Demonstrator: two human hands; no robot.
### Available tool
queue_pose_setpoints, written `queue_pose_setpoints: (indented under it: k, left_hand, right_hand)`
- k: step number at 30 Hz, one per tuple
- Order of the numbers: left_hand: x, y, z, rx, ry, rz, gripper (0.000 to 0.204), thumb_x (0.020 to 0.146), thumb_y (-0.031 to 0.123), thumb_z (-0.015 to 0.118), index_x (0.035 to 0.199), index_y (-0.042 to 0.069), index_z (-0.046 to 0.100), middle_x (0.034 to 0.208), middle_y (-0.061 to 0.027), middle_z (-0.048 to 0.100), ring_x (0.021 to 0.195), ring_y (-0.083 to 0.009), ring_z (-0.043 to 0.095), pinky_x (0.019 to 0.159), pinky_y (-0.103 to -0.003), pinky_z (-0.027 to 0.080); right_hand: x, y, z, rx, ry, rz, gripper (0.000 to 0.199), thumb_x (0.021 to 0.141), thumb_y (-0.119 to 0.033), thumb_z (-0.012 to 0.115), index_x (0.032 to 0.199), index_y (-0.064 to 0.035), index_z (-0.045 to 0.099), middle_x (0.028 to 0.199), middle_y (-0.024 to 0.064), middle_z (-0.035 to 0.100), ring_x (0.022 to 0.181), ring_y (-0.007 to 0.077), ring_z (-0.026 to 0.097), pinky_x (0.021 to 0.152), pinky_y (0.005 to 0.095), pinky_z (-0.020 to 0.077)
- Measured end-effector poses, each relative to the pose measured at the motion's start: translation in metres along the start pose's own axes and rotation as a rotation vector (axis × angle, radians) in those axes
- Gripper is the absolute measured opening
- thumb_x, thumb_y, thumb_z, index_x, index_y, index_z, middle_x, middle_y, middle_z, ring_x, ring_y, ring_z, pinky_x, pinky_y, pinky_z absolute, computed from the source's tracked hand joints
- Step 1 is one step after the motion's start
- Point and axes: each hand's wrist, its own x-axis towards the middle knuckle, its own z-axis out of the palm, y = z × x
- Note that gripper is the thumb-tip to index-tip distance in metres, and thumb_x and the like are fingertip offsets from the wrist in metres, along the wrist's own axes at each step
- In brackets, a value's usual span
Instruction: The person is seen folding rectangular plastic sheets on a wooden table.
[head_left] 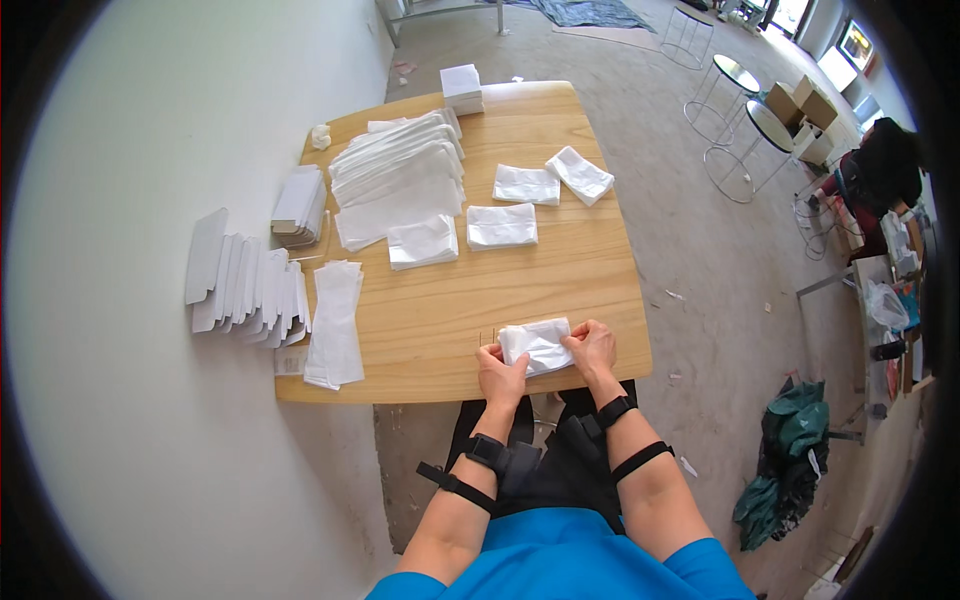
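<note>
At the table's near edge, a folded white sheet (540, 345), thin and slightly wrinkled, lies between my hands. My left hand (500, 376) pinches its left end, thumb on top. The right end is pinched by the fingers of my right hand (592, 349). Whether the sheet is paper or thin plastic, I cannot tell. Farther up the wooden table (420, 320) lie similar folded white pieces: one (423, 243) at the left, another (502, 227) beside it, and more (527, 185) behind. A long white strip of sheets (335, 325) lies at the left edge.
A fanned pile of white sheets (400, 175) covers the table's far left. Behind it stands a stack of white cards or boxes (461, 88). Flat white cartons (245, 285) lean by the wall. At right are round stools (769, 127), a green bag (800, 430) and another person (880, 175).
</note>
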Motion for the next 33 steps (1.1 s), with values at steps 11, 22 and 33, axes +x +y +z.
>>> queue_pose_setpoints:
  k: [11,22,33]
  left_hand:
    - [0.033,-0.007,-0.001,-0.329,-0.164,-0.296,0.039,0.075,0.021,0.079,0.098,-0.006,0.062,0.092,-0.0119,0.067,0.08,-0.0155,0.062,0.07,-0.028,0.05]
    - [0.03,-0.013,-0.009,-0.013,-0.164,0.194,0.03,0.082,0.029,0.069,0.09,0.001,0.061,0.077,-0.0155,0.064,0.07,-0.0234,0.062,0.065,-0.036,0.047]
    - [0.03,0.009,-0.035,-0.397,-0.463,0.191,0.012,0.094,0.015,0.06,0.101,0.006,0.054,0.082,0.0016,0.056,0.075,-0.0069,0.046,0.068,-0.022,0.041]
  right_hand:
    - [0.005,0.005,0.0,-0.004,-0.026,0.024,0.019,0.064,-0.02,0.078,0.074,-0.0069,0.068,0.077,0.0105,0.069,0.077,0.0272,0.067,0.071,0.0385,0.0524]
    - [0.004,0.012,0.0,0.057,-0.02,-0.014,0.021,0.065,-0.022,0.077,0.076,-0.007,0.068,0.074,0.0095,0.068,0.073,0.0267,0.066,0.069,0.038,0.0525]
    - [-0.015,0.014,-0.028,0.318,0.042,-0.541,0.067,0.071,-0.023,0.082,0.126,-0.0018,0.051,0.131,0.0134,0.051,0.114,0.0193,0.053,0.099,0.0315,0.0415]
